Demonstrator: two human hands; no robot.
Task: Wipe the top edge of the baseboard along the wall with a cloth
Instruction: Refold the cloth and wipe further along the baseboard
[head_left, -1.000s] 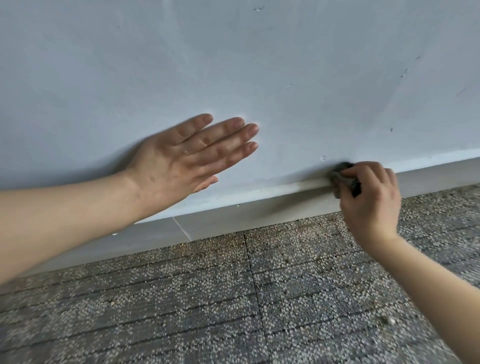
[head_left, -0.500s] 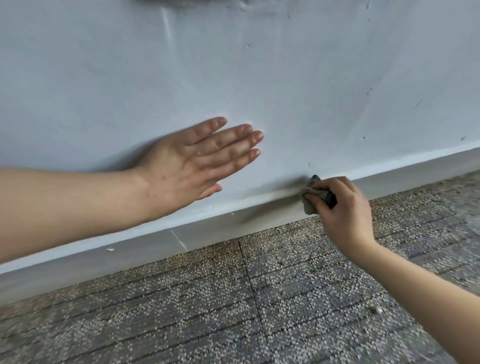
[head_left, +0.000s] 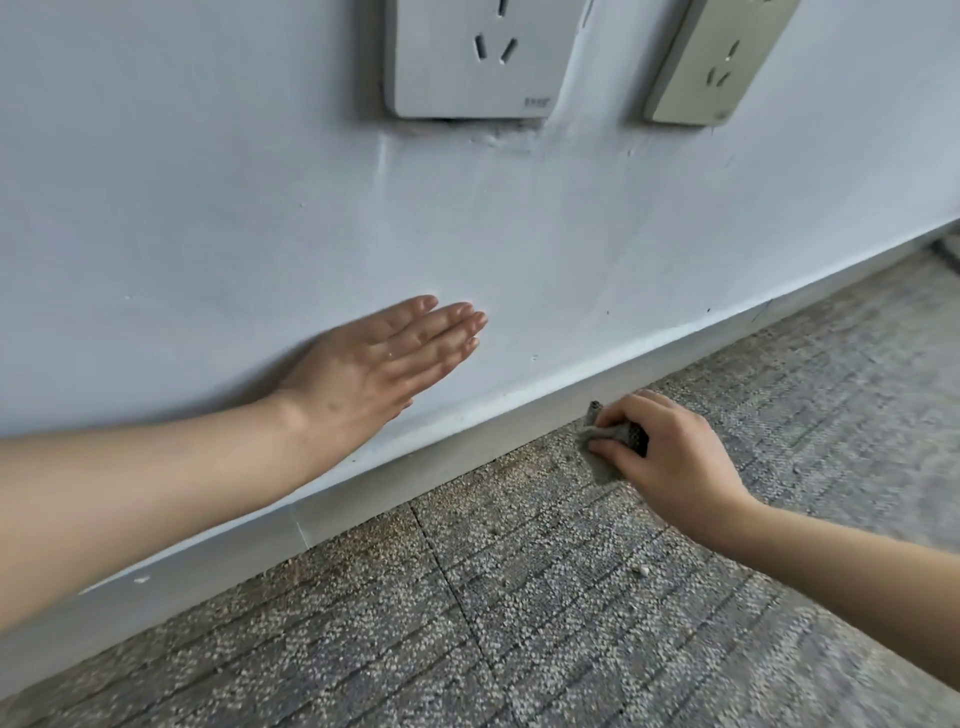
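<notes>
A white baseboard runs slanting along the foot of the pale wall, rising to the right. My left hand lies flat on the wall just above the baseboard, fingers straight and together. My right hand grips a small grey cloth, bunched between thumb and fingers. The cloth is off the baseboard, in front of it and over the carpet. Most of the cloth is hidden inside my fist.
Two wall sockets, a white one and a beige one, sit high on the wall. Speckled grey carpet tiles cover the floor. A joint in the baseboard shows at lower left.
My right hand has drawn the cloth back from the baseboard's top edge, down toward the carpet. The view has tilted up, bringing the sockets in. My left hand stays on the wall.
</notes>
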